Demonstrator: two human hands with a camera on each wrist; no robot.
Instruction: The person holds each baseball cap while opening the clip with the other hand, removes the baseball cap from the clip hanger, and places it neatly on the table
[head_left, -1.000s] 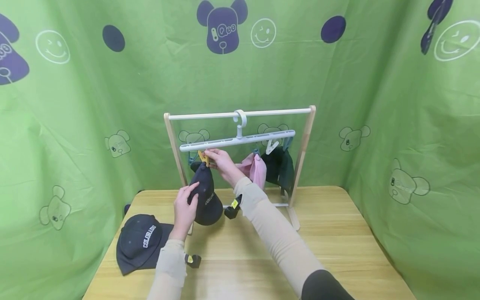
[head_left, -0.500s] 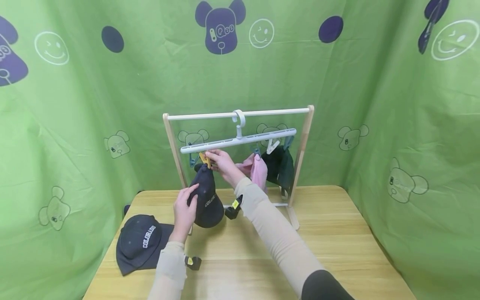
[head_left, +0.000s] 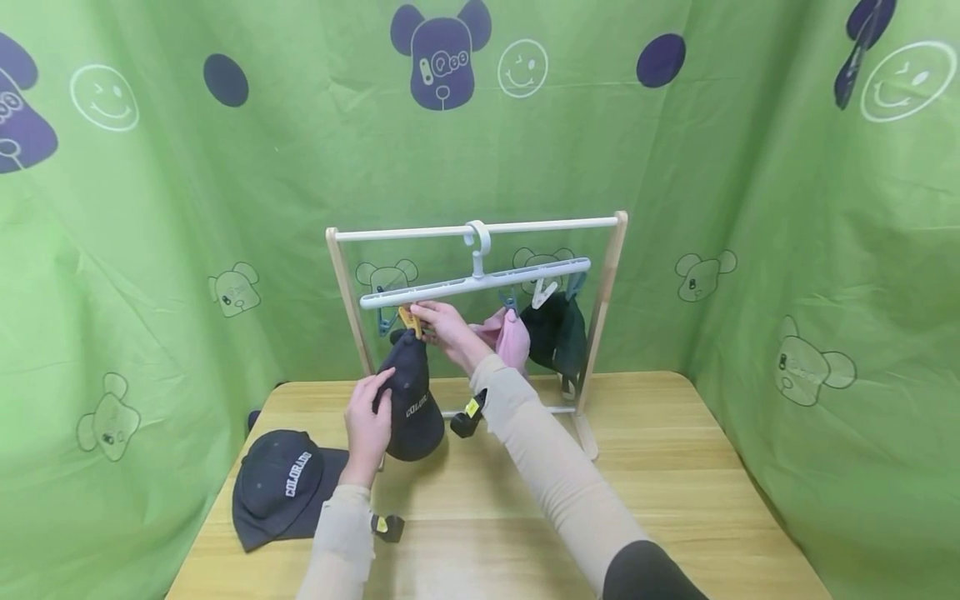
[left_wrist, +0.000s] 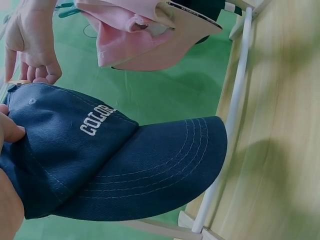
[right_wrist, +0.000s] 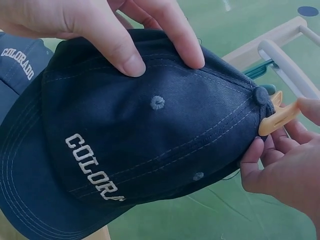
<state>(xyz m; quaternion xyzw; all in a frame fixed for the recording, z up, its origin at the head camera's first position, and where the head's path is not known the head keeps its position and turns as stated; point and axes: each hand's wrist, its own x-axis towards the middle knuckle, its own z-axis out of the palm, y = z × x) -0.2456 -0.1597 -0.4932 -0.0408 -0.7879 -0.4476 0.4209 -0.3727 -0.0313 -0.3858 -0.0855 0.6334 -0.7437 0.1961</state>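
A navy baseball cap [head_left: 417,421] with white lettering hangs crown up below the left end of a pale hanger [head_left: 476,283]. My left hand [head_left: 367,429] holds the cap's side; the right wrist view shows its thumb and index finger on the near cloth, with other fingers partly hidden behind. My right hand [head_left: 447,329] pinches a yellow clip [right_wrist: 280,119] at the top button of the cap, and the clip's jaws lie against the cloth there. Beside it, a teal clip [head_left: 386,321] hangs from the hanger.
A wooden rack [head_left: 611,292] carries the hanger. To the right hang a pink cap [head_left: 513,337] and a dark green cap [head_left: 557,337] from clips, near a white clip [head_left: 543,292]. Another navy cap [head_left: 277,483] lies on the table [head_left: 637,508] at left.
The held cap has sunk slightly and its lettering has turned more into view. The pink cap has swung a little. Both hands have kept nearly the same place and hold.
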